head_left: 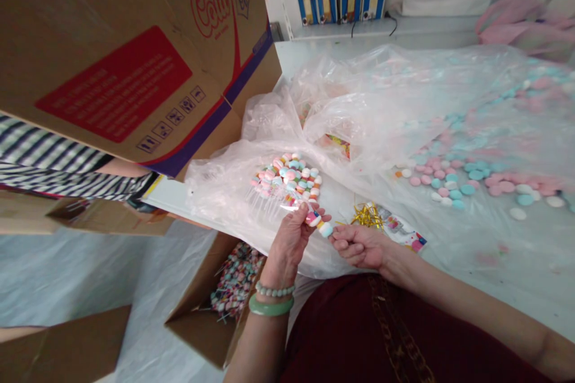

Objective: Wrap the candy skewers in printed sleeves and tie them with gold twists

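My left hand (293, 234), with a beaded bracelet and a green bangle, is closed around a candy skewer (325, 229), a short row of pastel round sweets that seems to be in a printed clear wrapper. At the pale blue end of the row, my right hand (359, 246) has its fingers pinched together; what lies between the fingertips is hidden. Beyond my left hand is a pile of candy skewers (291, 176) with thin white sticks. Gold twist ties (367, 215) and printed clear wrappers (406, 230) lie just past my right hand.
Clear plastic sheeting (381, 114) covers much of the white table (494, 293). Loose pink, blue and white sweets (453, 179) lie to the right. A large cardboard carton (135, 42) stands left, partly hiding a person in stripes (67, 161). Below, an open box (197, 305) holds many candy skewers.
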Tool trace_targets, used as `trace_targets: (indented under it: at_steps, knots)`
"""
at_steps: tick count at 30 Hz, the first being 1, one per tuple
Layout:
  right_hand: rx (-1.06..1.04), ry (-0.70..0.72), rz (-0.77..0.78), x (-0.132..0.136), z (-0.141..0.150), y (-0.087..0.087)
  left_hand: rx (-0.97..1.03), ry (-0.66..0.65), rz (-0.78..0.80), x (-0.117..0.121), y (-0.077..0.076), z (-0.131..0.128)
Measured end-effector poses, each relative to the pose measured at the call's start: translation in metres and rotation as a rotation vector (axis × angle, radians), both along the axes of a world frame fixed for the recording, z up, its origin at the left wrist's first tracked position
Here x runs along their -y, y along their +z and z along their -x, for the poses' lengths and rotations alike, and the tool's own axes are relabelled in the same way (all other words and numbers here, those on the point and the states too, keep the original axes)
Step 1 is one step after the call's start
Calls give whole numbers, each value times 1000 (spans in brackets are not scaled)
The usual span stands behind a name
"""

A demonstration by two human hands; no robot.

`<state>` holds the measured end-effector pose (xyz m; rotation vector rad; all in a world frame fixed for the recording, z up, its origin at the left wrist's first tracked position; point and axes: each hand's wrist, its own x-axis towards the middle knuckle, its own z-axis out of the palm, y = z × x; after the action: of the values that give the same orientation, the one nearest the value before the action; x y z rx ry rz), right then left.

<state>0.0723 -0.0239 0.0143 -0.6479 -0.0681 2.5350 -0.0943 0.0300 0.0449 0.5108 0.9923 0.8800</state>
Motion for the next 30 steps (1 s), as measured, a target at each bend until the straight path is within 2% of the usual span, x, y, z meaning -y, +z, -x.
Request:
trace_targets:
  at_steps: [2, 6, 10, 14, 17, 19, 23, 25, 27, 30]
  knots:
    - [59, -29, -34, 0, 0, 2, 5, 8, 3, -2, 1, 2]
    - [298, -107, -162, 2, 5, 10, 73, 134, -4, -7, 6, 2]
    - [547, -213, -320, 6, 9, 16, 184, 146, 61, -9, 10, -4]
    - [851, -268, -546, 10, 8, 15, 157, 246, 77, -9, 9, -9]
    - [1009, -290, -602, 11, 10, 14, 155, 232, 67, -7, 6, -12]
    - [966, -301, -554, 10, 14, 15, 148, 193, 50, -5, 5, -14]
    - [616, -259, -352, 7, 23, 16, 155, 147, 56, 1, 4, -19]
    - [467, -236, -299, 6, 24, 15, 179, 116, 64, 3, 4, -18]
    - [406, -245, -301, 6, 22, 14, 206, 50, 96, 3, 3, -13]
    - [460, -290, -358, 7, 17, 12, 232, -22, 130, -3, 4, 1]
